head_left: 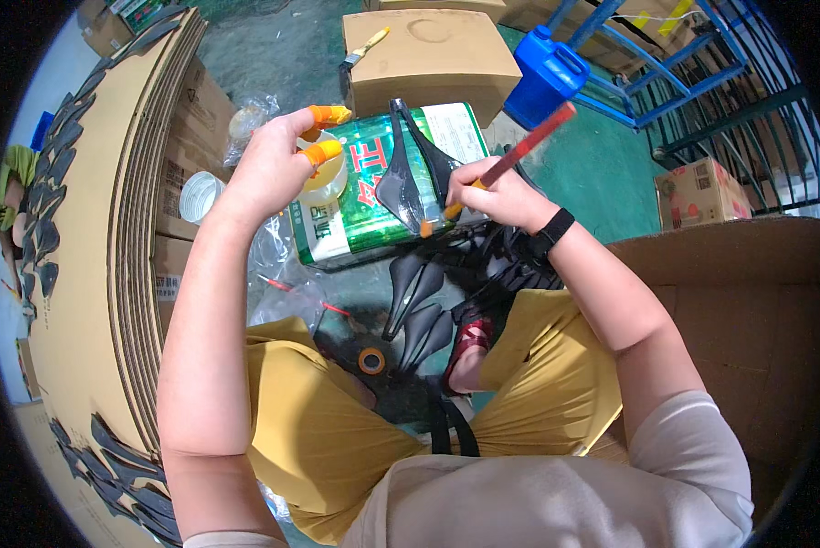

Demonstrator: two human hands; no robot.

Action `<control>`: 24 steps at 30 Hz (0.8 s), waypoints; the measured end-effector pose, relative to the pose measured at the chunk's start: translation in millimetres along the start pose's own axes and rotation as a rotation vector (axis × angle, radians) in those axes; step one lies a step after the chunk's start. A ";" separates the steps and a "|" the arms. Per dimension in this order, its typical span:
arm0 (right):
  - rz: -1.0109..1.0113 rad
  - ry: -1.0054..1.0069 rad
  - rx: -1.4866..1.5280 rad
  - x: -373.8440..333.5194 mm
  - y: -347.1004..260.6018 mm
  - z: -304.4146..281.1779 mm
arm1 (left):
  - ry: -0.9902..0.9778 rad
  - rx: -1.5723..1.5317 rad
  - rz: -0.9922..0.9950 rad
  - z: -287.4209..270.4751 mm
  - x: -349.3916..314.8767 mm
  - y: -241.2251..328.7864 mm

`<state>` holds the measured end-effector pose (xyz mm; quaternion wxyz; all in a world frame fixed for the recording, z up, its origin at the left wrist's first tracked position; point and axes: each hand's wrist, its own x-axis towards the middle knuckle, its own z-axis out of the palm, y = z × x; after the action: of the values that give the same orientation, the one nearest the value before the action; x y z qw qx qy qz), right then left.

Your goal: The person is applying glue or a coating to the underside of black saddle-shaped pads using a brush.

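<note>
My left hand (277, 157) reaches over a translucent plastic cup (326, 183) of yellowish stuff. Orange-yellow covers sit on its thumb and forefinger, which are stretched apart; it holds nothing I can see. My right hand (497, 196) grips a red-handled stick tool (533, 142), likely a brush; its working end is blurred near an orange-covered fingertip. Close by, a black bicycle saddle shell (397, 183) lies nose away on a green and white tin (359, 224). A second black piece (433, 151) is beside it, partly hidden by my right hand.
Black saddle shells (414, 285) and orange tape (371, 361) lie below the tin. Cardboard sheets (145, 183) stand left, near a white tub (201, 197). Beyond are a carton (437, 59) with a paintbrush (367, 47) and a blue jerrycan (545, 78). An open carton (730, 301) is right.
</note>
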<state>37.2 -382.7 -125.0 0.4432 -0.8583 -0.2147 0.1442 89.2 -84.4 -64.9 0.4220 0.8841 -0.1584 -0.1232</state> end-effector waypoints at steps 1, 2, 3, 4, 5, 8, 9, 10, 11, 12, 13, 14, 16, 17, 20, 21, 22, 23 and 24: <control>0.104 -0.055 -0.009 -0.7 -0.2 -0.8 | 0.012 0.004 0.016 -0.2 -0.3 0.3; 0.063 0.011 0.060 0.1 -0.1 -0.2 | 0.025 0.009 0.031 -0.1 -0.3 0.6; 0.050 0.086 0.104 1.6 0.0 1.1 | 0.020 0.001 0.033 0.1 0.2 1.0; -0.015 0.155 0.160 3.8 0.3 4.1 | 0.016 -0.005 0.035 0.1 0.7 1.2; -0.001 0.196 0.066 7.0 0.8 6.9 | 0.013 -0.009 0.032 0.3 1.1 1.3; -0.046 0.222 -0.109 16.2 2.8 17.9 | -0.006 -0.015 -0.009 2.0 1.2 1.6; -0.088 0.171 -0.132 14.5 2.7 20.6 | -0.011 -0.014 -0.003 1.9 0.8 1.4; -0.142 0.122 -0.133 13.9 2.2 21.9 | -0.013 -0.010 0.010 1.5 -0.2 0.8; -0.146 0.058 -0.151 12.3 1.4 21.4 | -0.010 -0.004 0.033 0.8 -1.3 0.1; -0.130 0.027 -0.109 10.4 0.2 20.5 | -0.013 -0.014 0.024 0.2 -1.5 -0.5; -0.113 -0.003 -0.067 8.5 -1.2 18.4 | -0.013 -0.023 0.028 -0.3 -1.2 -1.0; -0.093 -0.043 -0.022 7.6 -2.6 16.4 | -0.014 -0.032 0.032 -0.5 -1.5 -1.5; -0.031 0.097 -0.007 9.7 -5.1 12.6 | -0.017 -0.003 -0.001 -2.3 -2.2 -2.0; -0.066 0.171 0.015 12.1 -6.1 11.7 | -0.012 0.003 0.014 -3.2 -2.3 -1.8; -0.053 0.225 -0.069 21.3 -7.9 23.1 | -0.013 0.016 0.023 -1.4 -1.5 0.7; 0.011 0.206 -0.109 23.7 -8.0 26.5 | -0.010 0.012 0.040 -1.2 -1.4 1.8; 0.004 0.202 -0.118 22.7 -8.8 31.8 | -0.004 0.014 0.057 -1.5 -2.2 2.6; -0.054 0.156 -0.120 22.4 -9.0 33.8 | 0.004 0.015 0.073 -2.1 -3.6 3.2; -0.110 0.110 -0.076 22.1 -8.8 33.5 | -0.002 0.006 0.062 -2.9 -4.7 3.7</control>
<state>39.5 -343.9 -138.0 0.4289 -0.8680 -0.2420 0.0641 85.2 -82.8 -59.7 0.4227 0.8800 -0.1867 -0.1102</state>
